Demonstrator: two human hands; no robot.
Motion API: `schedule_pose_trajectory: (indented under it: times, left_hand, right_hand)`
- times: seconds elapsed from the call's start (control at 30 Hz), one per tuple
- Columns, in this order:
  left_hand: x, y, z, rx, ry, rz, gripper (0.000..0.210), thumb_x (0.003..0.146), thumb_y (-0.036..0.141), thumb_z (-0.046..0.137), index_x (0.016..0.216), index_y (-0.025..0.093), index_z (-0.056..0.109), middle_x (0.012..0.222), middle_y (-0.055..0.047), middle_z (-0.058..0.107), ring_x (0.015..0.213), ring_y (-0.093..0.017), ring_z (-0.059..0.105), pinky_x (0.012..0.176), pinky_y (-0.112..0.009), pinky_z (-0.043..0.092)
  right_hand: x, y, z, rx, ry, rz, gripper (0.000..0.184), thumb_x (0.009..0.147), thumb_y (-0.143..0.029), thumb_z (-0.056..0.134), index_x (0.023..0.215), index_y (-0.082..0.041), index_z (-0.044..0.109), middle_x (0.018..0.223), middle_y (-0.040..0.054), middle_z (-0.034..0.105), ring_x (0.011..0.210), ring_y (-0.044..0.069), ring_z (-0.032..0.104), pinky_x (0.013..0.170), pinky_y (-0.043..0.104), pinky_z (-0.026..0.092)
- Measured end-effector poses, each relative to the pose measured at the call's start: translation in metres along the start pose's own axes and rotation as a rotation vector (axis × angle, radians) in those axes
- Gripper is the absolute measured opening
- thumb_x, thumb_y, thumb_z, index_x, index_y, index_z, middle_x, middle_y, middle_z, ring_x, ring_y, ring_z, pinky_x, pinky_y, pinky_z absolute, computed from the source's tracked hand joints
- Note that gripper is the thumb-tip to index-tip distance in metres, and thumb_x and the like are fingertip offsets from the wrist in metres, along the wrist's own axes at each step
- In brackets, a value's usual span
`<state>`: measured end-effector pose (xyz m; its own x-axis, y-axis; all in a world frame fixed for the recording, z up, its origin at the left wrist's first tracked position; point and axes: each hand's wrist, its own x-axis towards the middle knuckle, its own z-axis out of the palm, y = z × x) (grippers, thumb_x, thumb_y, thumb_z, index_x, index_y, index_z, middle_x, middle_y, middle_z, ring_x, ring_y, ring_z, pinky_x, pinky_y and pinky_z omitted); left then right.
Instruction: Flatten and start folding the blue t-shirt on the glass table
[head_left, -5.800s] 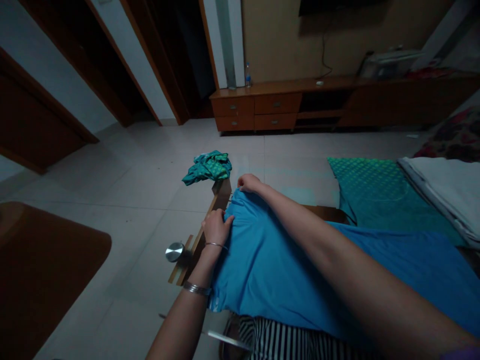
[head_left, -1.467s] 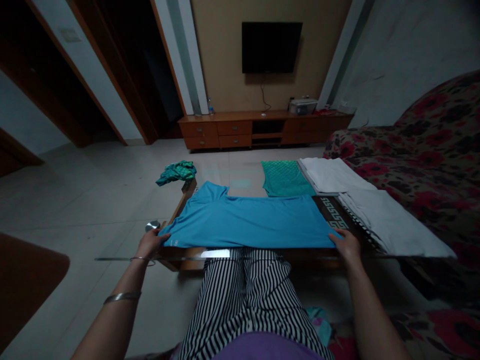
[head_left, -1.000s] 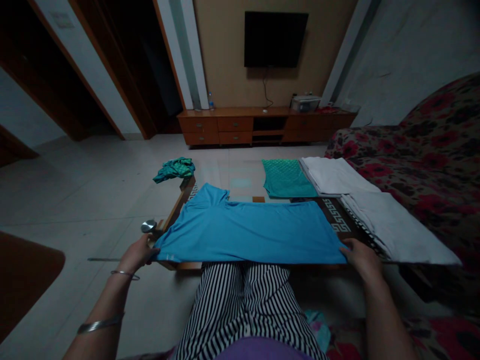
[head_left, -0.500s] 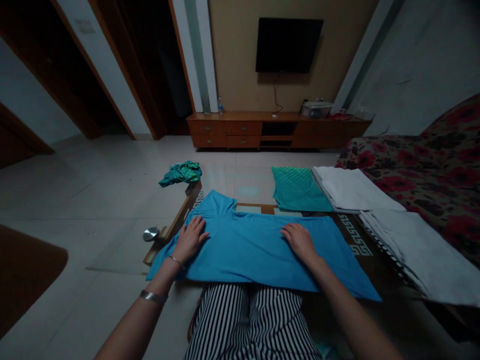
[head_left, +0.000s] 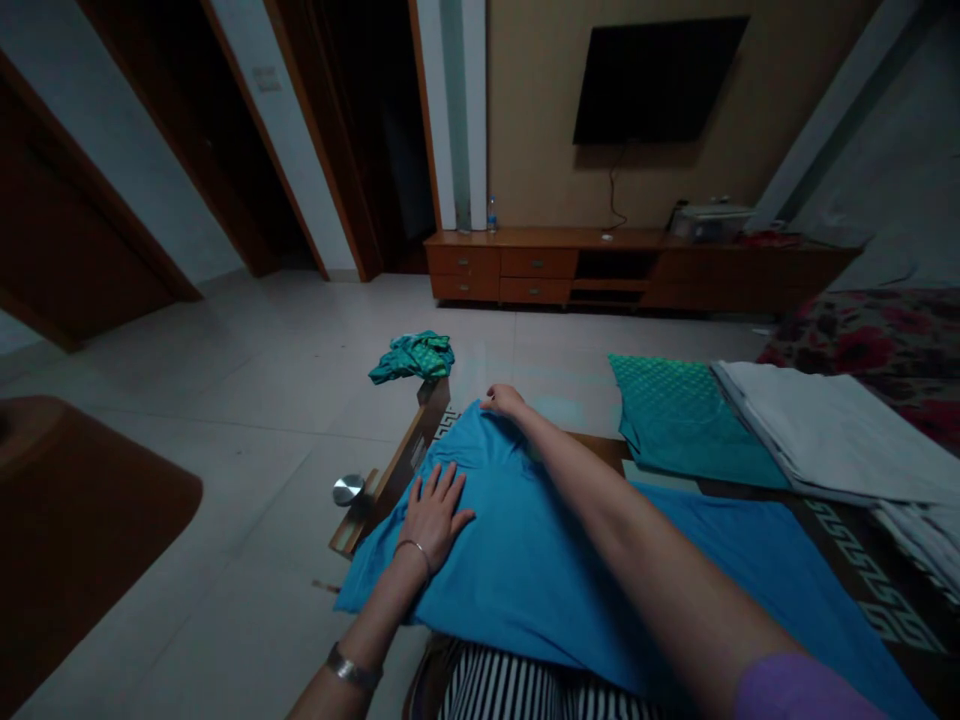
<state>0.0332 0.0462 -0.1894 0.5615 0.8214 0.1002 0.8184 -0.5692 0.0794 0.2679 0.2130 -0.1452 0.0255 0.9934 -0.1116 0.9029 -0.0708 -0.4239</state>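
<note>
Crumpled green cloth seen at far table corner; folded teal fabric and white folded sheets laid to right; round metal knob at table's left edge. Left hand pressed flat, fingers spread, on blue shirt. Right hand reached across, far shirt edge touched, grip not discernible. Shirt spread smooth over table, soft knit
</note>
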Motion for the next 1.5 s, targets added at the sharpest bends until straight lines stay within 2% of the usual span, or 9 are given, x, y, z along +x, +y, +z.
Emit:
schedule_pose_trajectory:
  times: [0.2, 0.4, 0.63, 0.83, 1.0, 1.1, 1.23, 1.33, 1.5]
  left_hand:
    - [-0.002, -0.004, 0.006, -0.031, 0.049, 0.015, 0.063, 0.090, 0.058, 0.042, 0.145, 0.027, 0.042, 0.154, -0.010, 0.033, 0.142, -0.034, 0.027, 0.111, -0.059, 0.026]
    - [-0.001, -0.001, 0.003, -0.038, 0.039, -0.024, 0.061, 0.090, 0.057, 0.043, 0.142, 0.026, 0.047, 0.154, -0.011, 0.033, 0.141, -0.037, 0.027, 0.109, -0.059, 0.027]
    - [0.007, -0.009, -0.015, -0.070, 0.004, -0.112, 0.053, 0.093, 0.052, 0.040, 0.134, 0.023, 0.054, 0.151, -0.012, 0.039, 0.130, -0.035, 0.041, 0.099, -0.054, 0.037]
    - [0.002, -0.022, -0.015, -0.018, 0.004, -0.098, 0.052, 0.094, 0.047, 0.040, 0.139, 0.024, 0.050, 0.150, -0.011, 0.040, 0.133, -0.032, 0.039, 0.102, -0.052, 0.034]
    - [-0.005, -0.024, -0.015, 0.020, 0.007, -0.086, 0.044, 0.093, 0.038, 0.044, 0.130, 0.020, 0.058, 0.143, -0.012, 0.048, 0.134, -0.030, 0.038, 0.105, -0.048, 0.032]
    - [-0.007, -0.024, -0.015, 0.023, 0.022, -0.079, 0.039, 0.091, 0.033, 0.045, 0.126, 0.022, 0.060, 0.141, -0.011, 0.051, 0.134, -0.028, 0.039, 0.106, -0.046, 0.031]
    - [-0.006, -0.029, -0.011, 0.006, 0.040, -0.071, 0.039, 0.092, 0.035, 0.044, 0.126, 0.023, 0.060, 0.143, -0.010, 0.050, 0.134, -0.029, 0.039, 0.106, -0.047, 0.031]
    - [-0.005, -0.038, -0.008, -0.013, 0.046, -0.041, 0.041, 0.092, 0.036, 0.042, 0.126, 0.021, 0.059, 0.142, -0.011, 0.050, 0.133, -0.030, 0.040, 0.105, -0.047, 0.032]
    - [-0.001, -0.054, -0.002, -0.083, 0.061, -0.005, 0.042, 0.092, 0.031, 0.037, 0.126, 0.018, 0.059, 0.138, -0.012, 0.053, 0.131, -0.028, 0.044, 0.107, -0.046, 0.033]
  right_hand:
    - [0.031, -0.016, 0.013, -0.024, -0.091, -0.006, 0.044, 0.062, -0.029, 0.082, 0.103, -0.016, 0.070, 0.105, 0.0078, 0.071, 0.094, 0.021, 0.065, 0.079, 0.025, 0.047]
    - [0.019, -0.016, 0.001, 0.039, 0.008, -0.107, 0.029, 0.078, -0.028, 0.067, 0.102, -0.011, 0.067, 0.106, 0.0095, 0.069, 0.091, 0.019, 0.062, 0.077, 0.024, 0.045]
    - [-0.022, -0.028, -0.030, 0.177, 0.138, -0.269, 0.032, 0.080, -0.026, 0.066, 0.109, -0.014, 0.063, 0.112, 0.0033, 0.066, 0.098, 0.016, 0.058, 0.086, 0.023, 0.042]
    - [-0.106, -0.043, -0.039, 0.229, 0.268, -0.451, 0.028, 0.085, -0.023, 0.061, 0.113, -0.019, 0.061, 0.114, 0.0040, 0.066, 0.104, 0.018, 0.058, 0.091, 0.027, 0.041]
    - [-0.207, -0.025, -0.015, 0.038, 0.075, -0.838, 0.024, 0.090, -0.032, 0.057, 0.112, -0.026, 0.062, 0.105, 0.0042, 0.065, 0.098, 0.018, 0.057, 0.085, 0.028, 0.041]
    - [-0.227, 0.013, -0.011, 0.011, 0.139, -0.683, 0.020, 0.090, -0.024, 0.055, 0.108, -0.022, 0.064, 0.104, 0.0065, 0.064, 0.098, 0.019, 0.056, 0.085, 0.030, 0.041]
    - [-0.207, 0.063, -0.008, 0.014, 0.231, -0.359, 0.028, 0.082, -0.012, 0.060, 0.110, -0.017, 0.063, 0.109, 0.0096, 0.061, 0.106, 0.022, 0.052, 0.091, 0.033, 0.040]
    - [-0.187, 0.077, 0.006, 0.060, 0.186, -0.354, 0.035, 0.078, -0.018, 0.068, 0.112, -0.017, 0.063, 0.112, 0.0090, 0.060, 0.108, 0.022, 0.050, 0.093, 0.035, 0.039]
    - [-0.167, 0.067, 0.030, 0.089, 0.166, -0.378, 0.036, 0.077, -0.025, 0.072, 0.112, -0.018, 0.064, 0.109, 0.0083, 0.062, 0.104, 0.021, 0.050, 0.091, 0.034, 0.038]
